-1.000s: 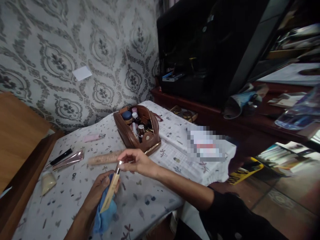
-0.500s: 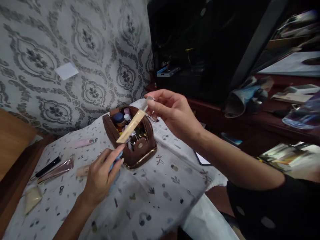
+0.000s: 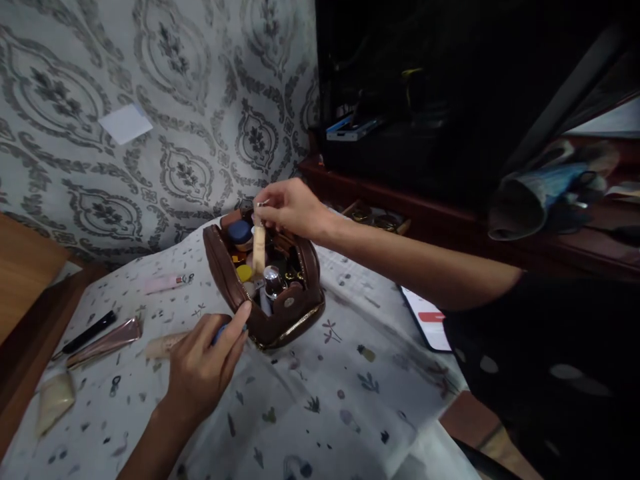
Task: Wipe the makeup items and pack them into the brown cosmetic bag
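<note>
Tube [image 3: 259,250], pale cream, hangs nearly upright in the mouth of the brown bag [image 3: 265,327], cap end up. Right hand [image 3: 293,210] pinches it by the cap; grip snug, fingertips partly hiding the cap. Half a second back it was slanted above the bag, in front of the opening; now it is lower and straighter, foot down among the contents. My read: the work has shifted from carrying to setting down. Whether the foot touches anything, cannot tell. Close about it: blue lid [image 3: 240,232] to the left, yellow cap [image 3: 244,273] just beside the foot, silver cap [image 3: 274,280] to the right. Left hand [image 3: 203,363] lies by the near left corner, fingers folded over a blue cloth [image 3: 219,333], forefinger pointing at the rim; contact unclear. Edges: bag unzipped, sides spread; wall and dark cabinet close behind. Bench [image 3: 310,387] offers room in front of the bag and rightward to the phone [image 3: 433,323], which lies near the right-hand edge. Leftward is tighter: beige tube [image 3: 163,347] just beside the left hand, pink tube [image 3: 164,283] beyond.
</note>
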Available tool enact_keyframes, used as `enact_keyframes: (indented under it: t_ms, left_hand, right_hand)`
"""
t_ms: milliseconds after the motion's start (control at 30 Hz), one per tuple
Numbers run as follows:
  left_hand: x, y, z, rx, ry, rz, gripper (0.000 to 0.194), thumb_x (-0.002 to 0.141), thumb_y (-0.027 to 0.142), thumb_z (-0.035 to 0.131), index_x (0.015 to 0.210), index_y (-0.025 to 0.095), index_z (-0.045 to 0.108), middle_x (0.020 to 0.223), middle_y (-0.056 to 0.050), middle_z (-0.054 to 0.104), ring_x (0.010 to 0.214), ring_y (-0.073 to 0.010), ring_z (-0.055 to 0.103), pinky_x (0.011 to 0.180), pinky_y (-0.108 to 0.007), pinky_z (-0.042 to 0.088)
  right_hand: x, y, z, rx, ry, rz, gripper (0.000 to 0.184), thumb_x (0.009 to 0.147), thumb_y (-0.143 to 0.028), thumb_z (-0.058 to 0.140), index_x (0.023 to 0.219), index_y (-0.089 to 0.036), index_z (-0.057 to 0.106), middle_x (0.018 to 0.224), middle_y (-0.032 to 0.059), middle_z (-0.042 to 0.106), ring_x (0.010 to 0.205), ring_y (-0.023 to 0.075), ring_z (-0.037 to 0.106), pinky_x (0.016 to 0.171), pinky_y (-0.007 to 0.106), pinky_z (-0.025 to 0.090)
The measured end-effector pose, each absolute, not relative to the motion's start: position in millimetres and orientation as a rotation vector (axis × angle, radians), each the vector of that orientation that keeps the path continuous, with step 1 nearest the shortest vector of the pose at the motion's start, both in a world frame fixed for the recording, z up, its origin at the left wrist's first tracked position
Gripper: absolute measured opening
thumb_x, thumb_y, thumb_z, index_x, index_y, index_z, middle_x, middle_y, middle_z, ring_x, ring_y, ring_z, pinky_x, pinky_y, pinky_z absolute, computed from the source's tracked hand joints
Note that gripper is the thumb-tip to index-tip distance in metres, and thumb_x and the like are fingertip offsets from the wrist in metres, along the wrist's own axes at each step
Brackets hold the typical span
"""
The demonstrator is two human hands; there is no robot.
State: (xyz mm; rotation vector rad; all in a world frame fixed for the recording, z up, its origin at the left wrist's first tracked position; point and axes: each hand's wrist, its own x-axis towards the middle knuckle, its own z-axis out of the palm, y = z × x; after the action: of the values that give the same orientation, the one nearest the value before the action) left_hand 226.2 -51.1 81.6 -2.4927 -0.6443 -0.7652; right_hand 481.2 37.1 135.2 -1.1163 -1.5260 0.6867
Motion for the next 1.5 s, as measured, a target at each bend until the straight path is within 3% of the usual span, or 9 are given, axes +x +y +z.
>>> enact_keyframes:
  t_ms: [200,400,600,800,1000,1167,1267,1500]
  left_hand:
    - [227,-51,76,-2.501,-0.679,-0.774,0.054,0.099,0.017,0.049,0.153,0.021,0.038,0.076,-0.002,0.059,0.063,-0.0142,0.057,0.061,-0.024,0.042]
    - [226,-50,72,-2.521,-0.681,-0.788,0.056,0.102,0.020,0.047,0.156,0.022,0.033,0.076,-0.001,0.059,0.064,-0.0140,0.055,0.061,-0.024,0.041]
    - [223,-50,69,-2.519,-0.705,-0.768,0.053,0.102,0.020,0.048,0.153,0.021,0.036,0.076,0.000,0.059,0.066,-0.0139,0.055,0.062,-0.025,0.040]
    - [222,-50,67,-2.539,-0.695,-0.787,0.052,0.101,0.018,0.050,0.151,0.020,0.040,0.075,0.000,0.058,0.067,-0.0149,0.055,0.063,-0.026,0.040]
    - [220,-49,65,-2.540,-0.706,-0.767,0.054,0.100,0.018,0.051,0.153,0.020,0.038,0.077,-0.001,0.059,0.069,-0.0151,0.056,0.065,-0.026,0.041]
    - [221,-48,68,-2.527,-0.682,-0.758,0.058,0.100,0.018,0.052,0.155,0.019,0.034,0.078,-0.001,0.060,0.068,-0.0152,0.056,0.064,-0.025,0.042]
    - [223,-49,70,-2.523,-0.668,-0.763,0.057,0.101,0.018,0.050,0.156,0.019,0.033,0.077,-0.001,0.059,0.067,-0.0153,0.056,0.063,-0.025,0.042]
    - [223,-49,69,-2.524,-0.670,-0.762,0.056,0.102,0.018,0.048,0.156,0.018,0.032,0.075,0.000,0.058,0.066,-0.0152,0.056,0.062,-0.026,0.042]
  right_hand:
    - [456,42,148,-1.377,-1.832,0.547,0.010,0.082,-0.010,0.067,0.091,-0.011,0.069,0.074,-0.0016,0.063,0.079,0.0118,0.062,0.072,0.021,0.047]
    - [436,40,154,-1.596,-1.978,0.628,0.020,0.083,-0.007,0.065,0.102,-0.012,0.068,0.077,0.0040,0.070,0.071,0.0148,0.065,0.063,0.022,0.046]
    - [422,43,144,-1.622,-2.243,0.549,0.018,0.082,-0.006,0.065,0.098,-0.008,0.073,0.102,0.0139,0.074,0.094,0.0225,0.069,0.064,0.023,0.045]
    - [419,37,143,-1.714,-2.210,0.609,0.023,0.081,-0.004,0.064,0.102,-0.005,0.074,0.100,0.0158,0.074,0.090,0.0233,0.070,0.062,0.025,0.045]
    - [425,45,153,-1.636,-1.954,0.723,0.013,0.086,-0.010,0.062,0.095,-0.008,0.072,0.073,0.0055,0.067,0.064,0.0137,0.063,0.060,0.023,0.046]
    - [440,46,164,-1.195,-1.945,0.341,0.007,0.085,-0.013,0.063,0.089,-0.010,0.066,0.079,0.0001,0.062,0.075,0.0102,0.055,0.073,0.022,0.043]
    - [444,40,155,-0.996,-2.125,0.265,0.007,0.081,-0.009,0.063,0.087,-0.012,0.064,0.082,0.0003,0.061,0.074,0.0105,0.050,0.071,0.023,0.039]
    - [443,41,131,-0.917,-2.429,0.610,0.019,0.067,0.003,0.069,0.078,-0.011,0.063,0.071,-0.0043,0.058,0.064,0.0073,0.051,0.063,0.021,0.037]
